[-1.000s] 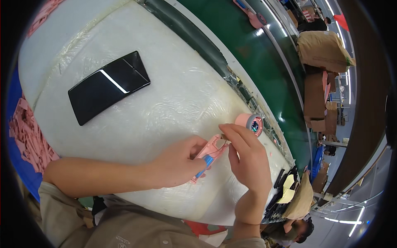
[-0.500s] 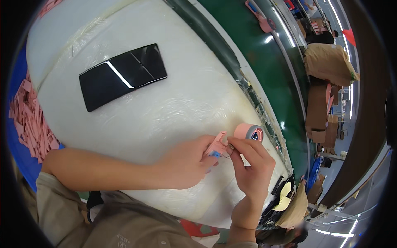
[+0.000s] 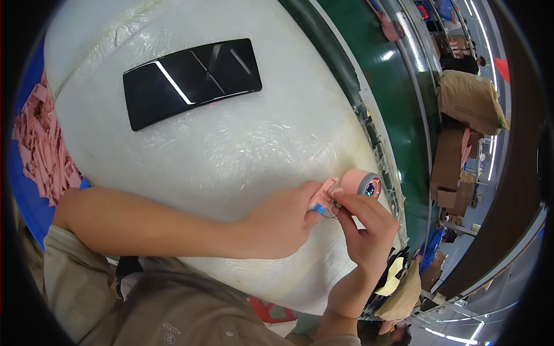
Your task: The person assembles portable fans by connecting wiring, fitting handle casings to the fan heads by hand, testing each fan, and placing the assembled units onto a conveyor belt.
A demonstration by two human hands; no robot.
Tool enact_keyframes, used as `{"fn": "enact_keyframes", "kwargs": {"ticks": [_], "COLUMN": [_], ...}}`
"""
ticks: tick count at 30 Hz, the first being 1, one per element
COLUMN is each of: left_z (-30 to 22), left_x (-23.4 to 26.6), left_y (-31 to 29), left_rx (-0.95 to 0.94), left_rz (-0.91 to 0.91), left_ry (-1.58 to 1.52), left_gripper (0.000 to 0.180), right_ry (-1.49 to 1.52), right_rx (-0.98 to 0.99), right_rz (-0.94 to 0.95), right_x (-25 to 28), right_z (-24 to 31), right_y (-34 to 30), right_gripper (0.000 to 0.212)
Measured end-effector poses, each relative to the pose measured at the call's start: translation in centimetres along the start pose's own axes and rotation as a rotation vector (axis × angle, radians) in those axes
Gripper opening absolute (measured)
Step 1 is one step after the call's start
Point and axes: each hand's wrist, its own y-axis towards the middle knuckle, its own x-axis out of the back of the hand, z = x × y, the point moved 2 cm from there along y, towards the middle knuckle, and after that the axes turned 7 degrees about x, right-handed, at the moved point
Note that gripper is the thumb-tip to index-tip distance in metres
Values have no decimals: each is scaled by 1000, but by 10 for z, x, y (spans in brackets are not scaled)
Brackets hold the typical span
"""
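My left hand [image 3: 283,222] is closed on a small pink plastic part [image 3: 328,192], with a blue piece [image 3: 318,208] low on it beside my fingers. A thin dark wire curves out below the part toward my other hand. My right hand [image 3: 369,226] pinches at the part's right side; its fingertips hide what lies between them. Just beyond my hands, a short pink cylinder [image 3: 353,181] with a grey rim rests on its side, showing electronics in its open end. Farther left lies a glossy, slightly curved black panel [image 3: 193,86].
Clear plastic film covers the white padded work surface [image 3: 242,144]. At the left, a blue bin [image 3: 26,202] holds many pink strips [image 3: 46,144]. A green conveyor [image 3: 398,86] runs along the right, carrying another pink part [image 3: 393,30]. Dark pieces and yellow paper [image 3: 392,277] lie near my right forearm.
The whole view has shifted slightly, so the panel and cylinder appear farther right and higher. Both hands stay together at the pink part, with only small finger movement.
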Motion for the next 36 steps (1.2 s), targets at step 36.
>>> {"fn": "enact_keyframes", "kwargs": {"ticks": [36], "left_z": [-6], "left_x": [1], "left_y": [2], "left_rx": [27], "left_rz": [-1], "left_ry": [31], "left_gripper": [25], "right_ry": [44], "right_rx": [-149], "right_rz": [91], "right_x": [0], "right_z": [7], "right_y": [20], "right_gripper": [9]}}
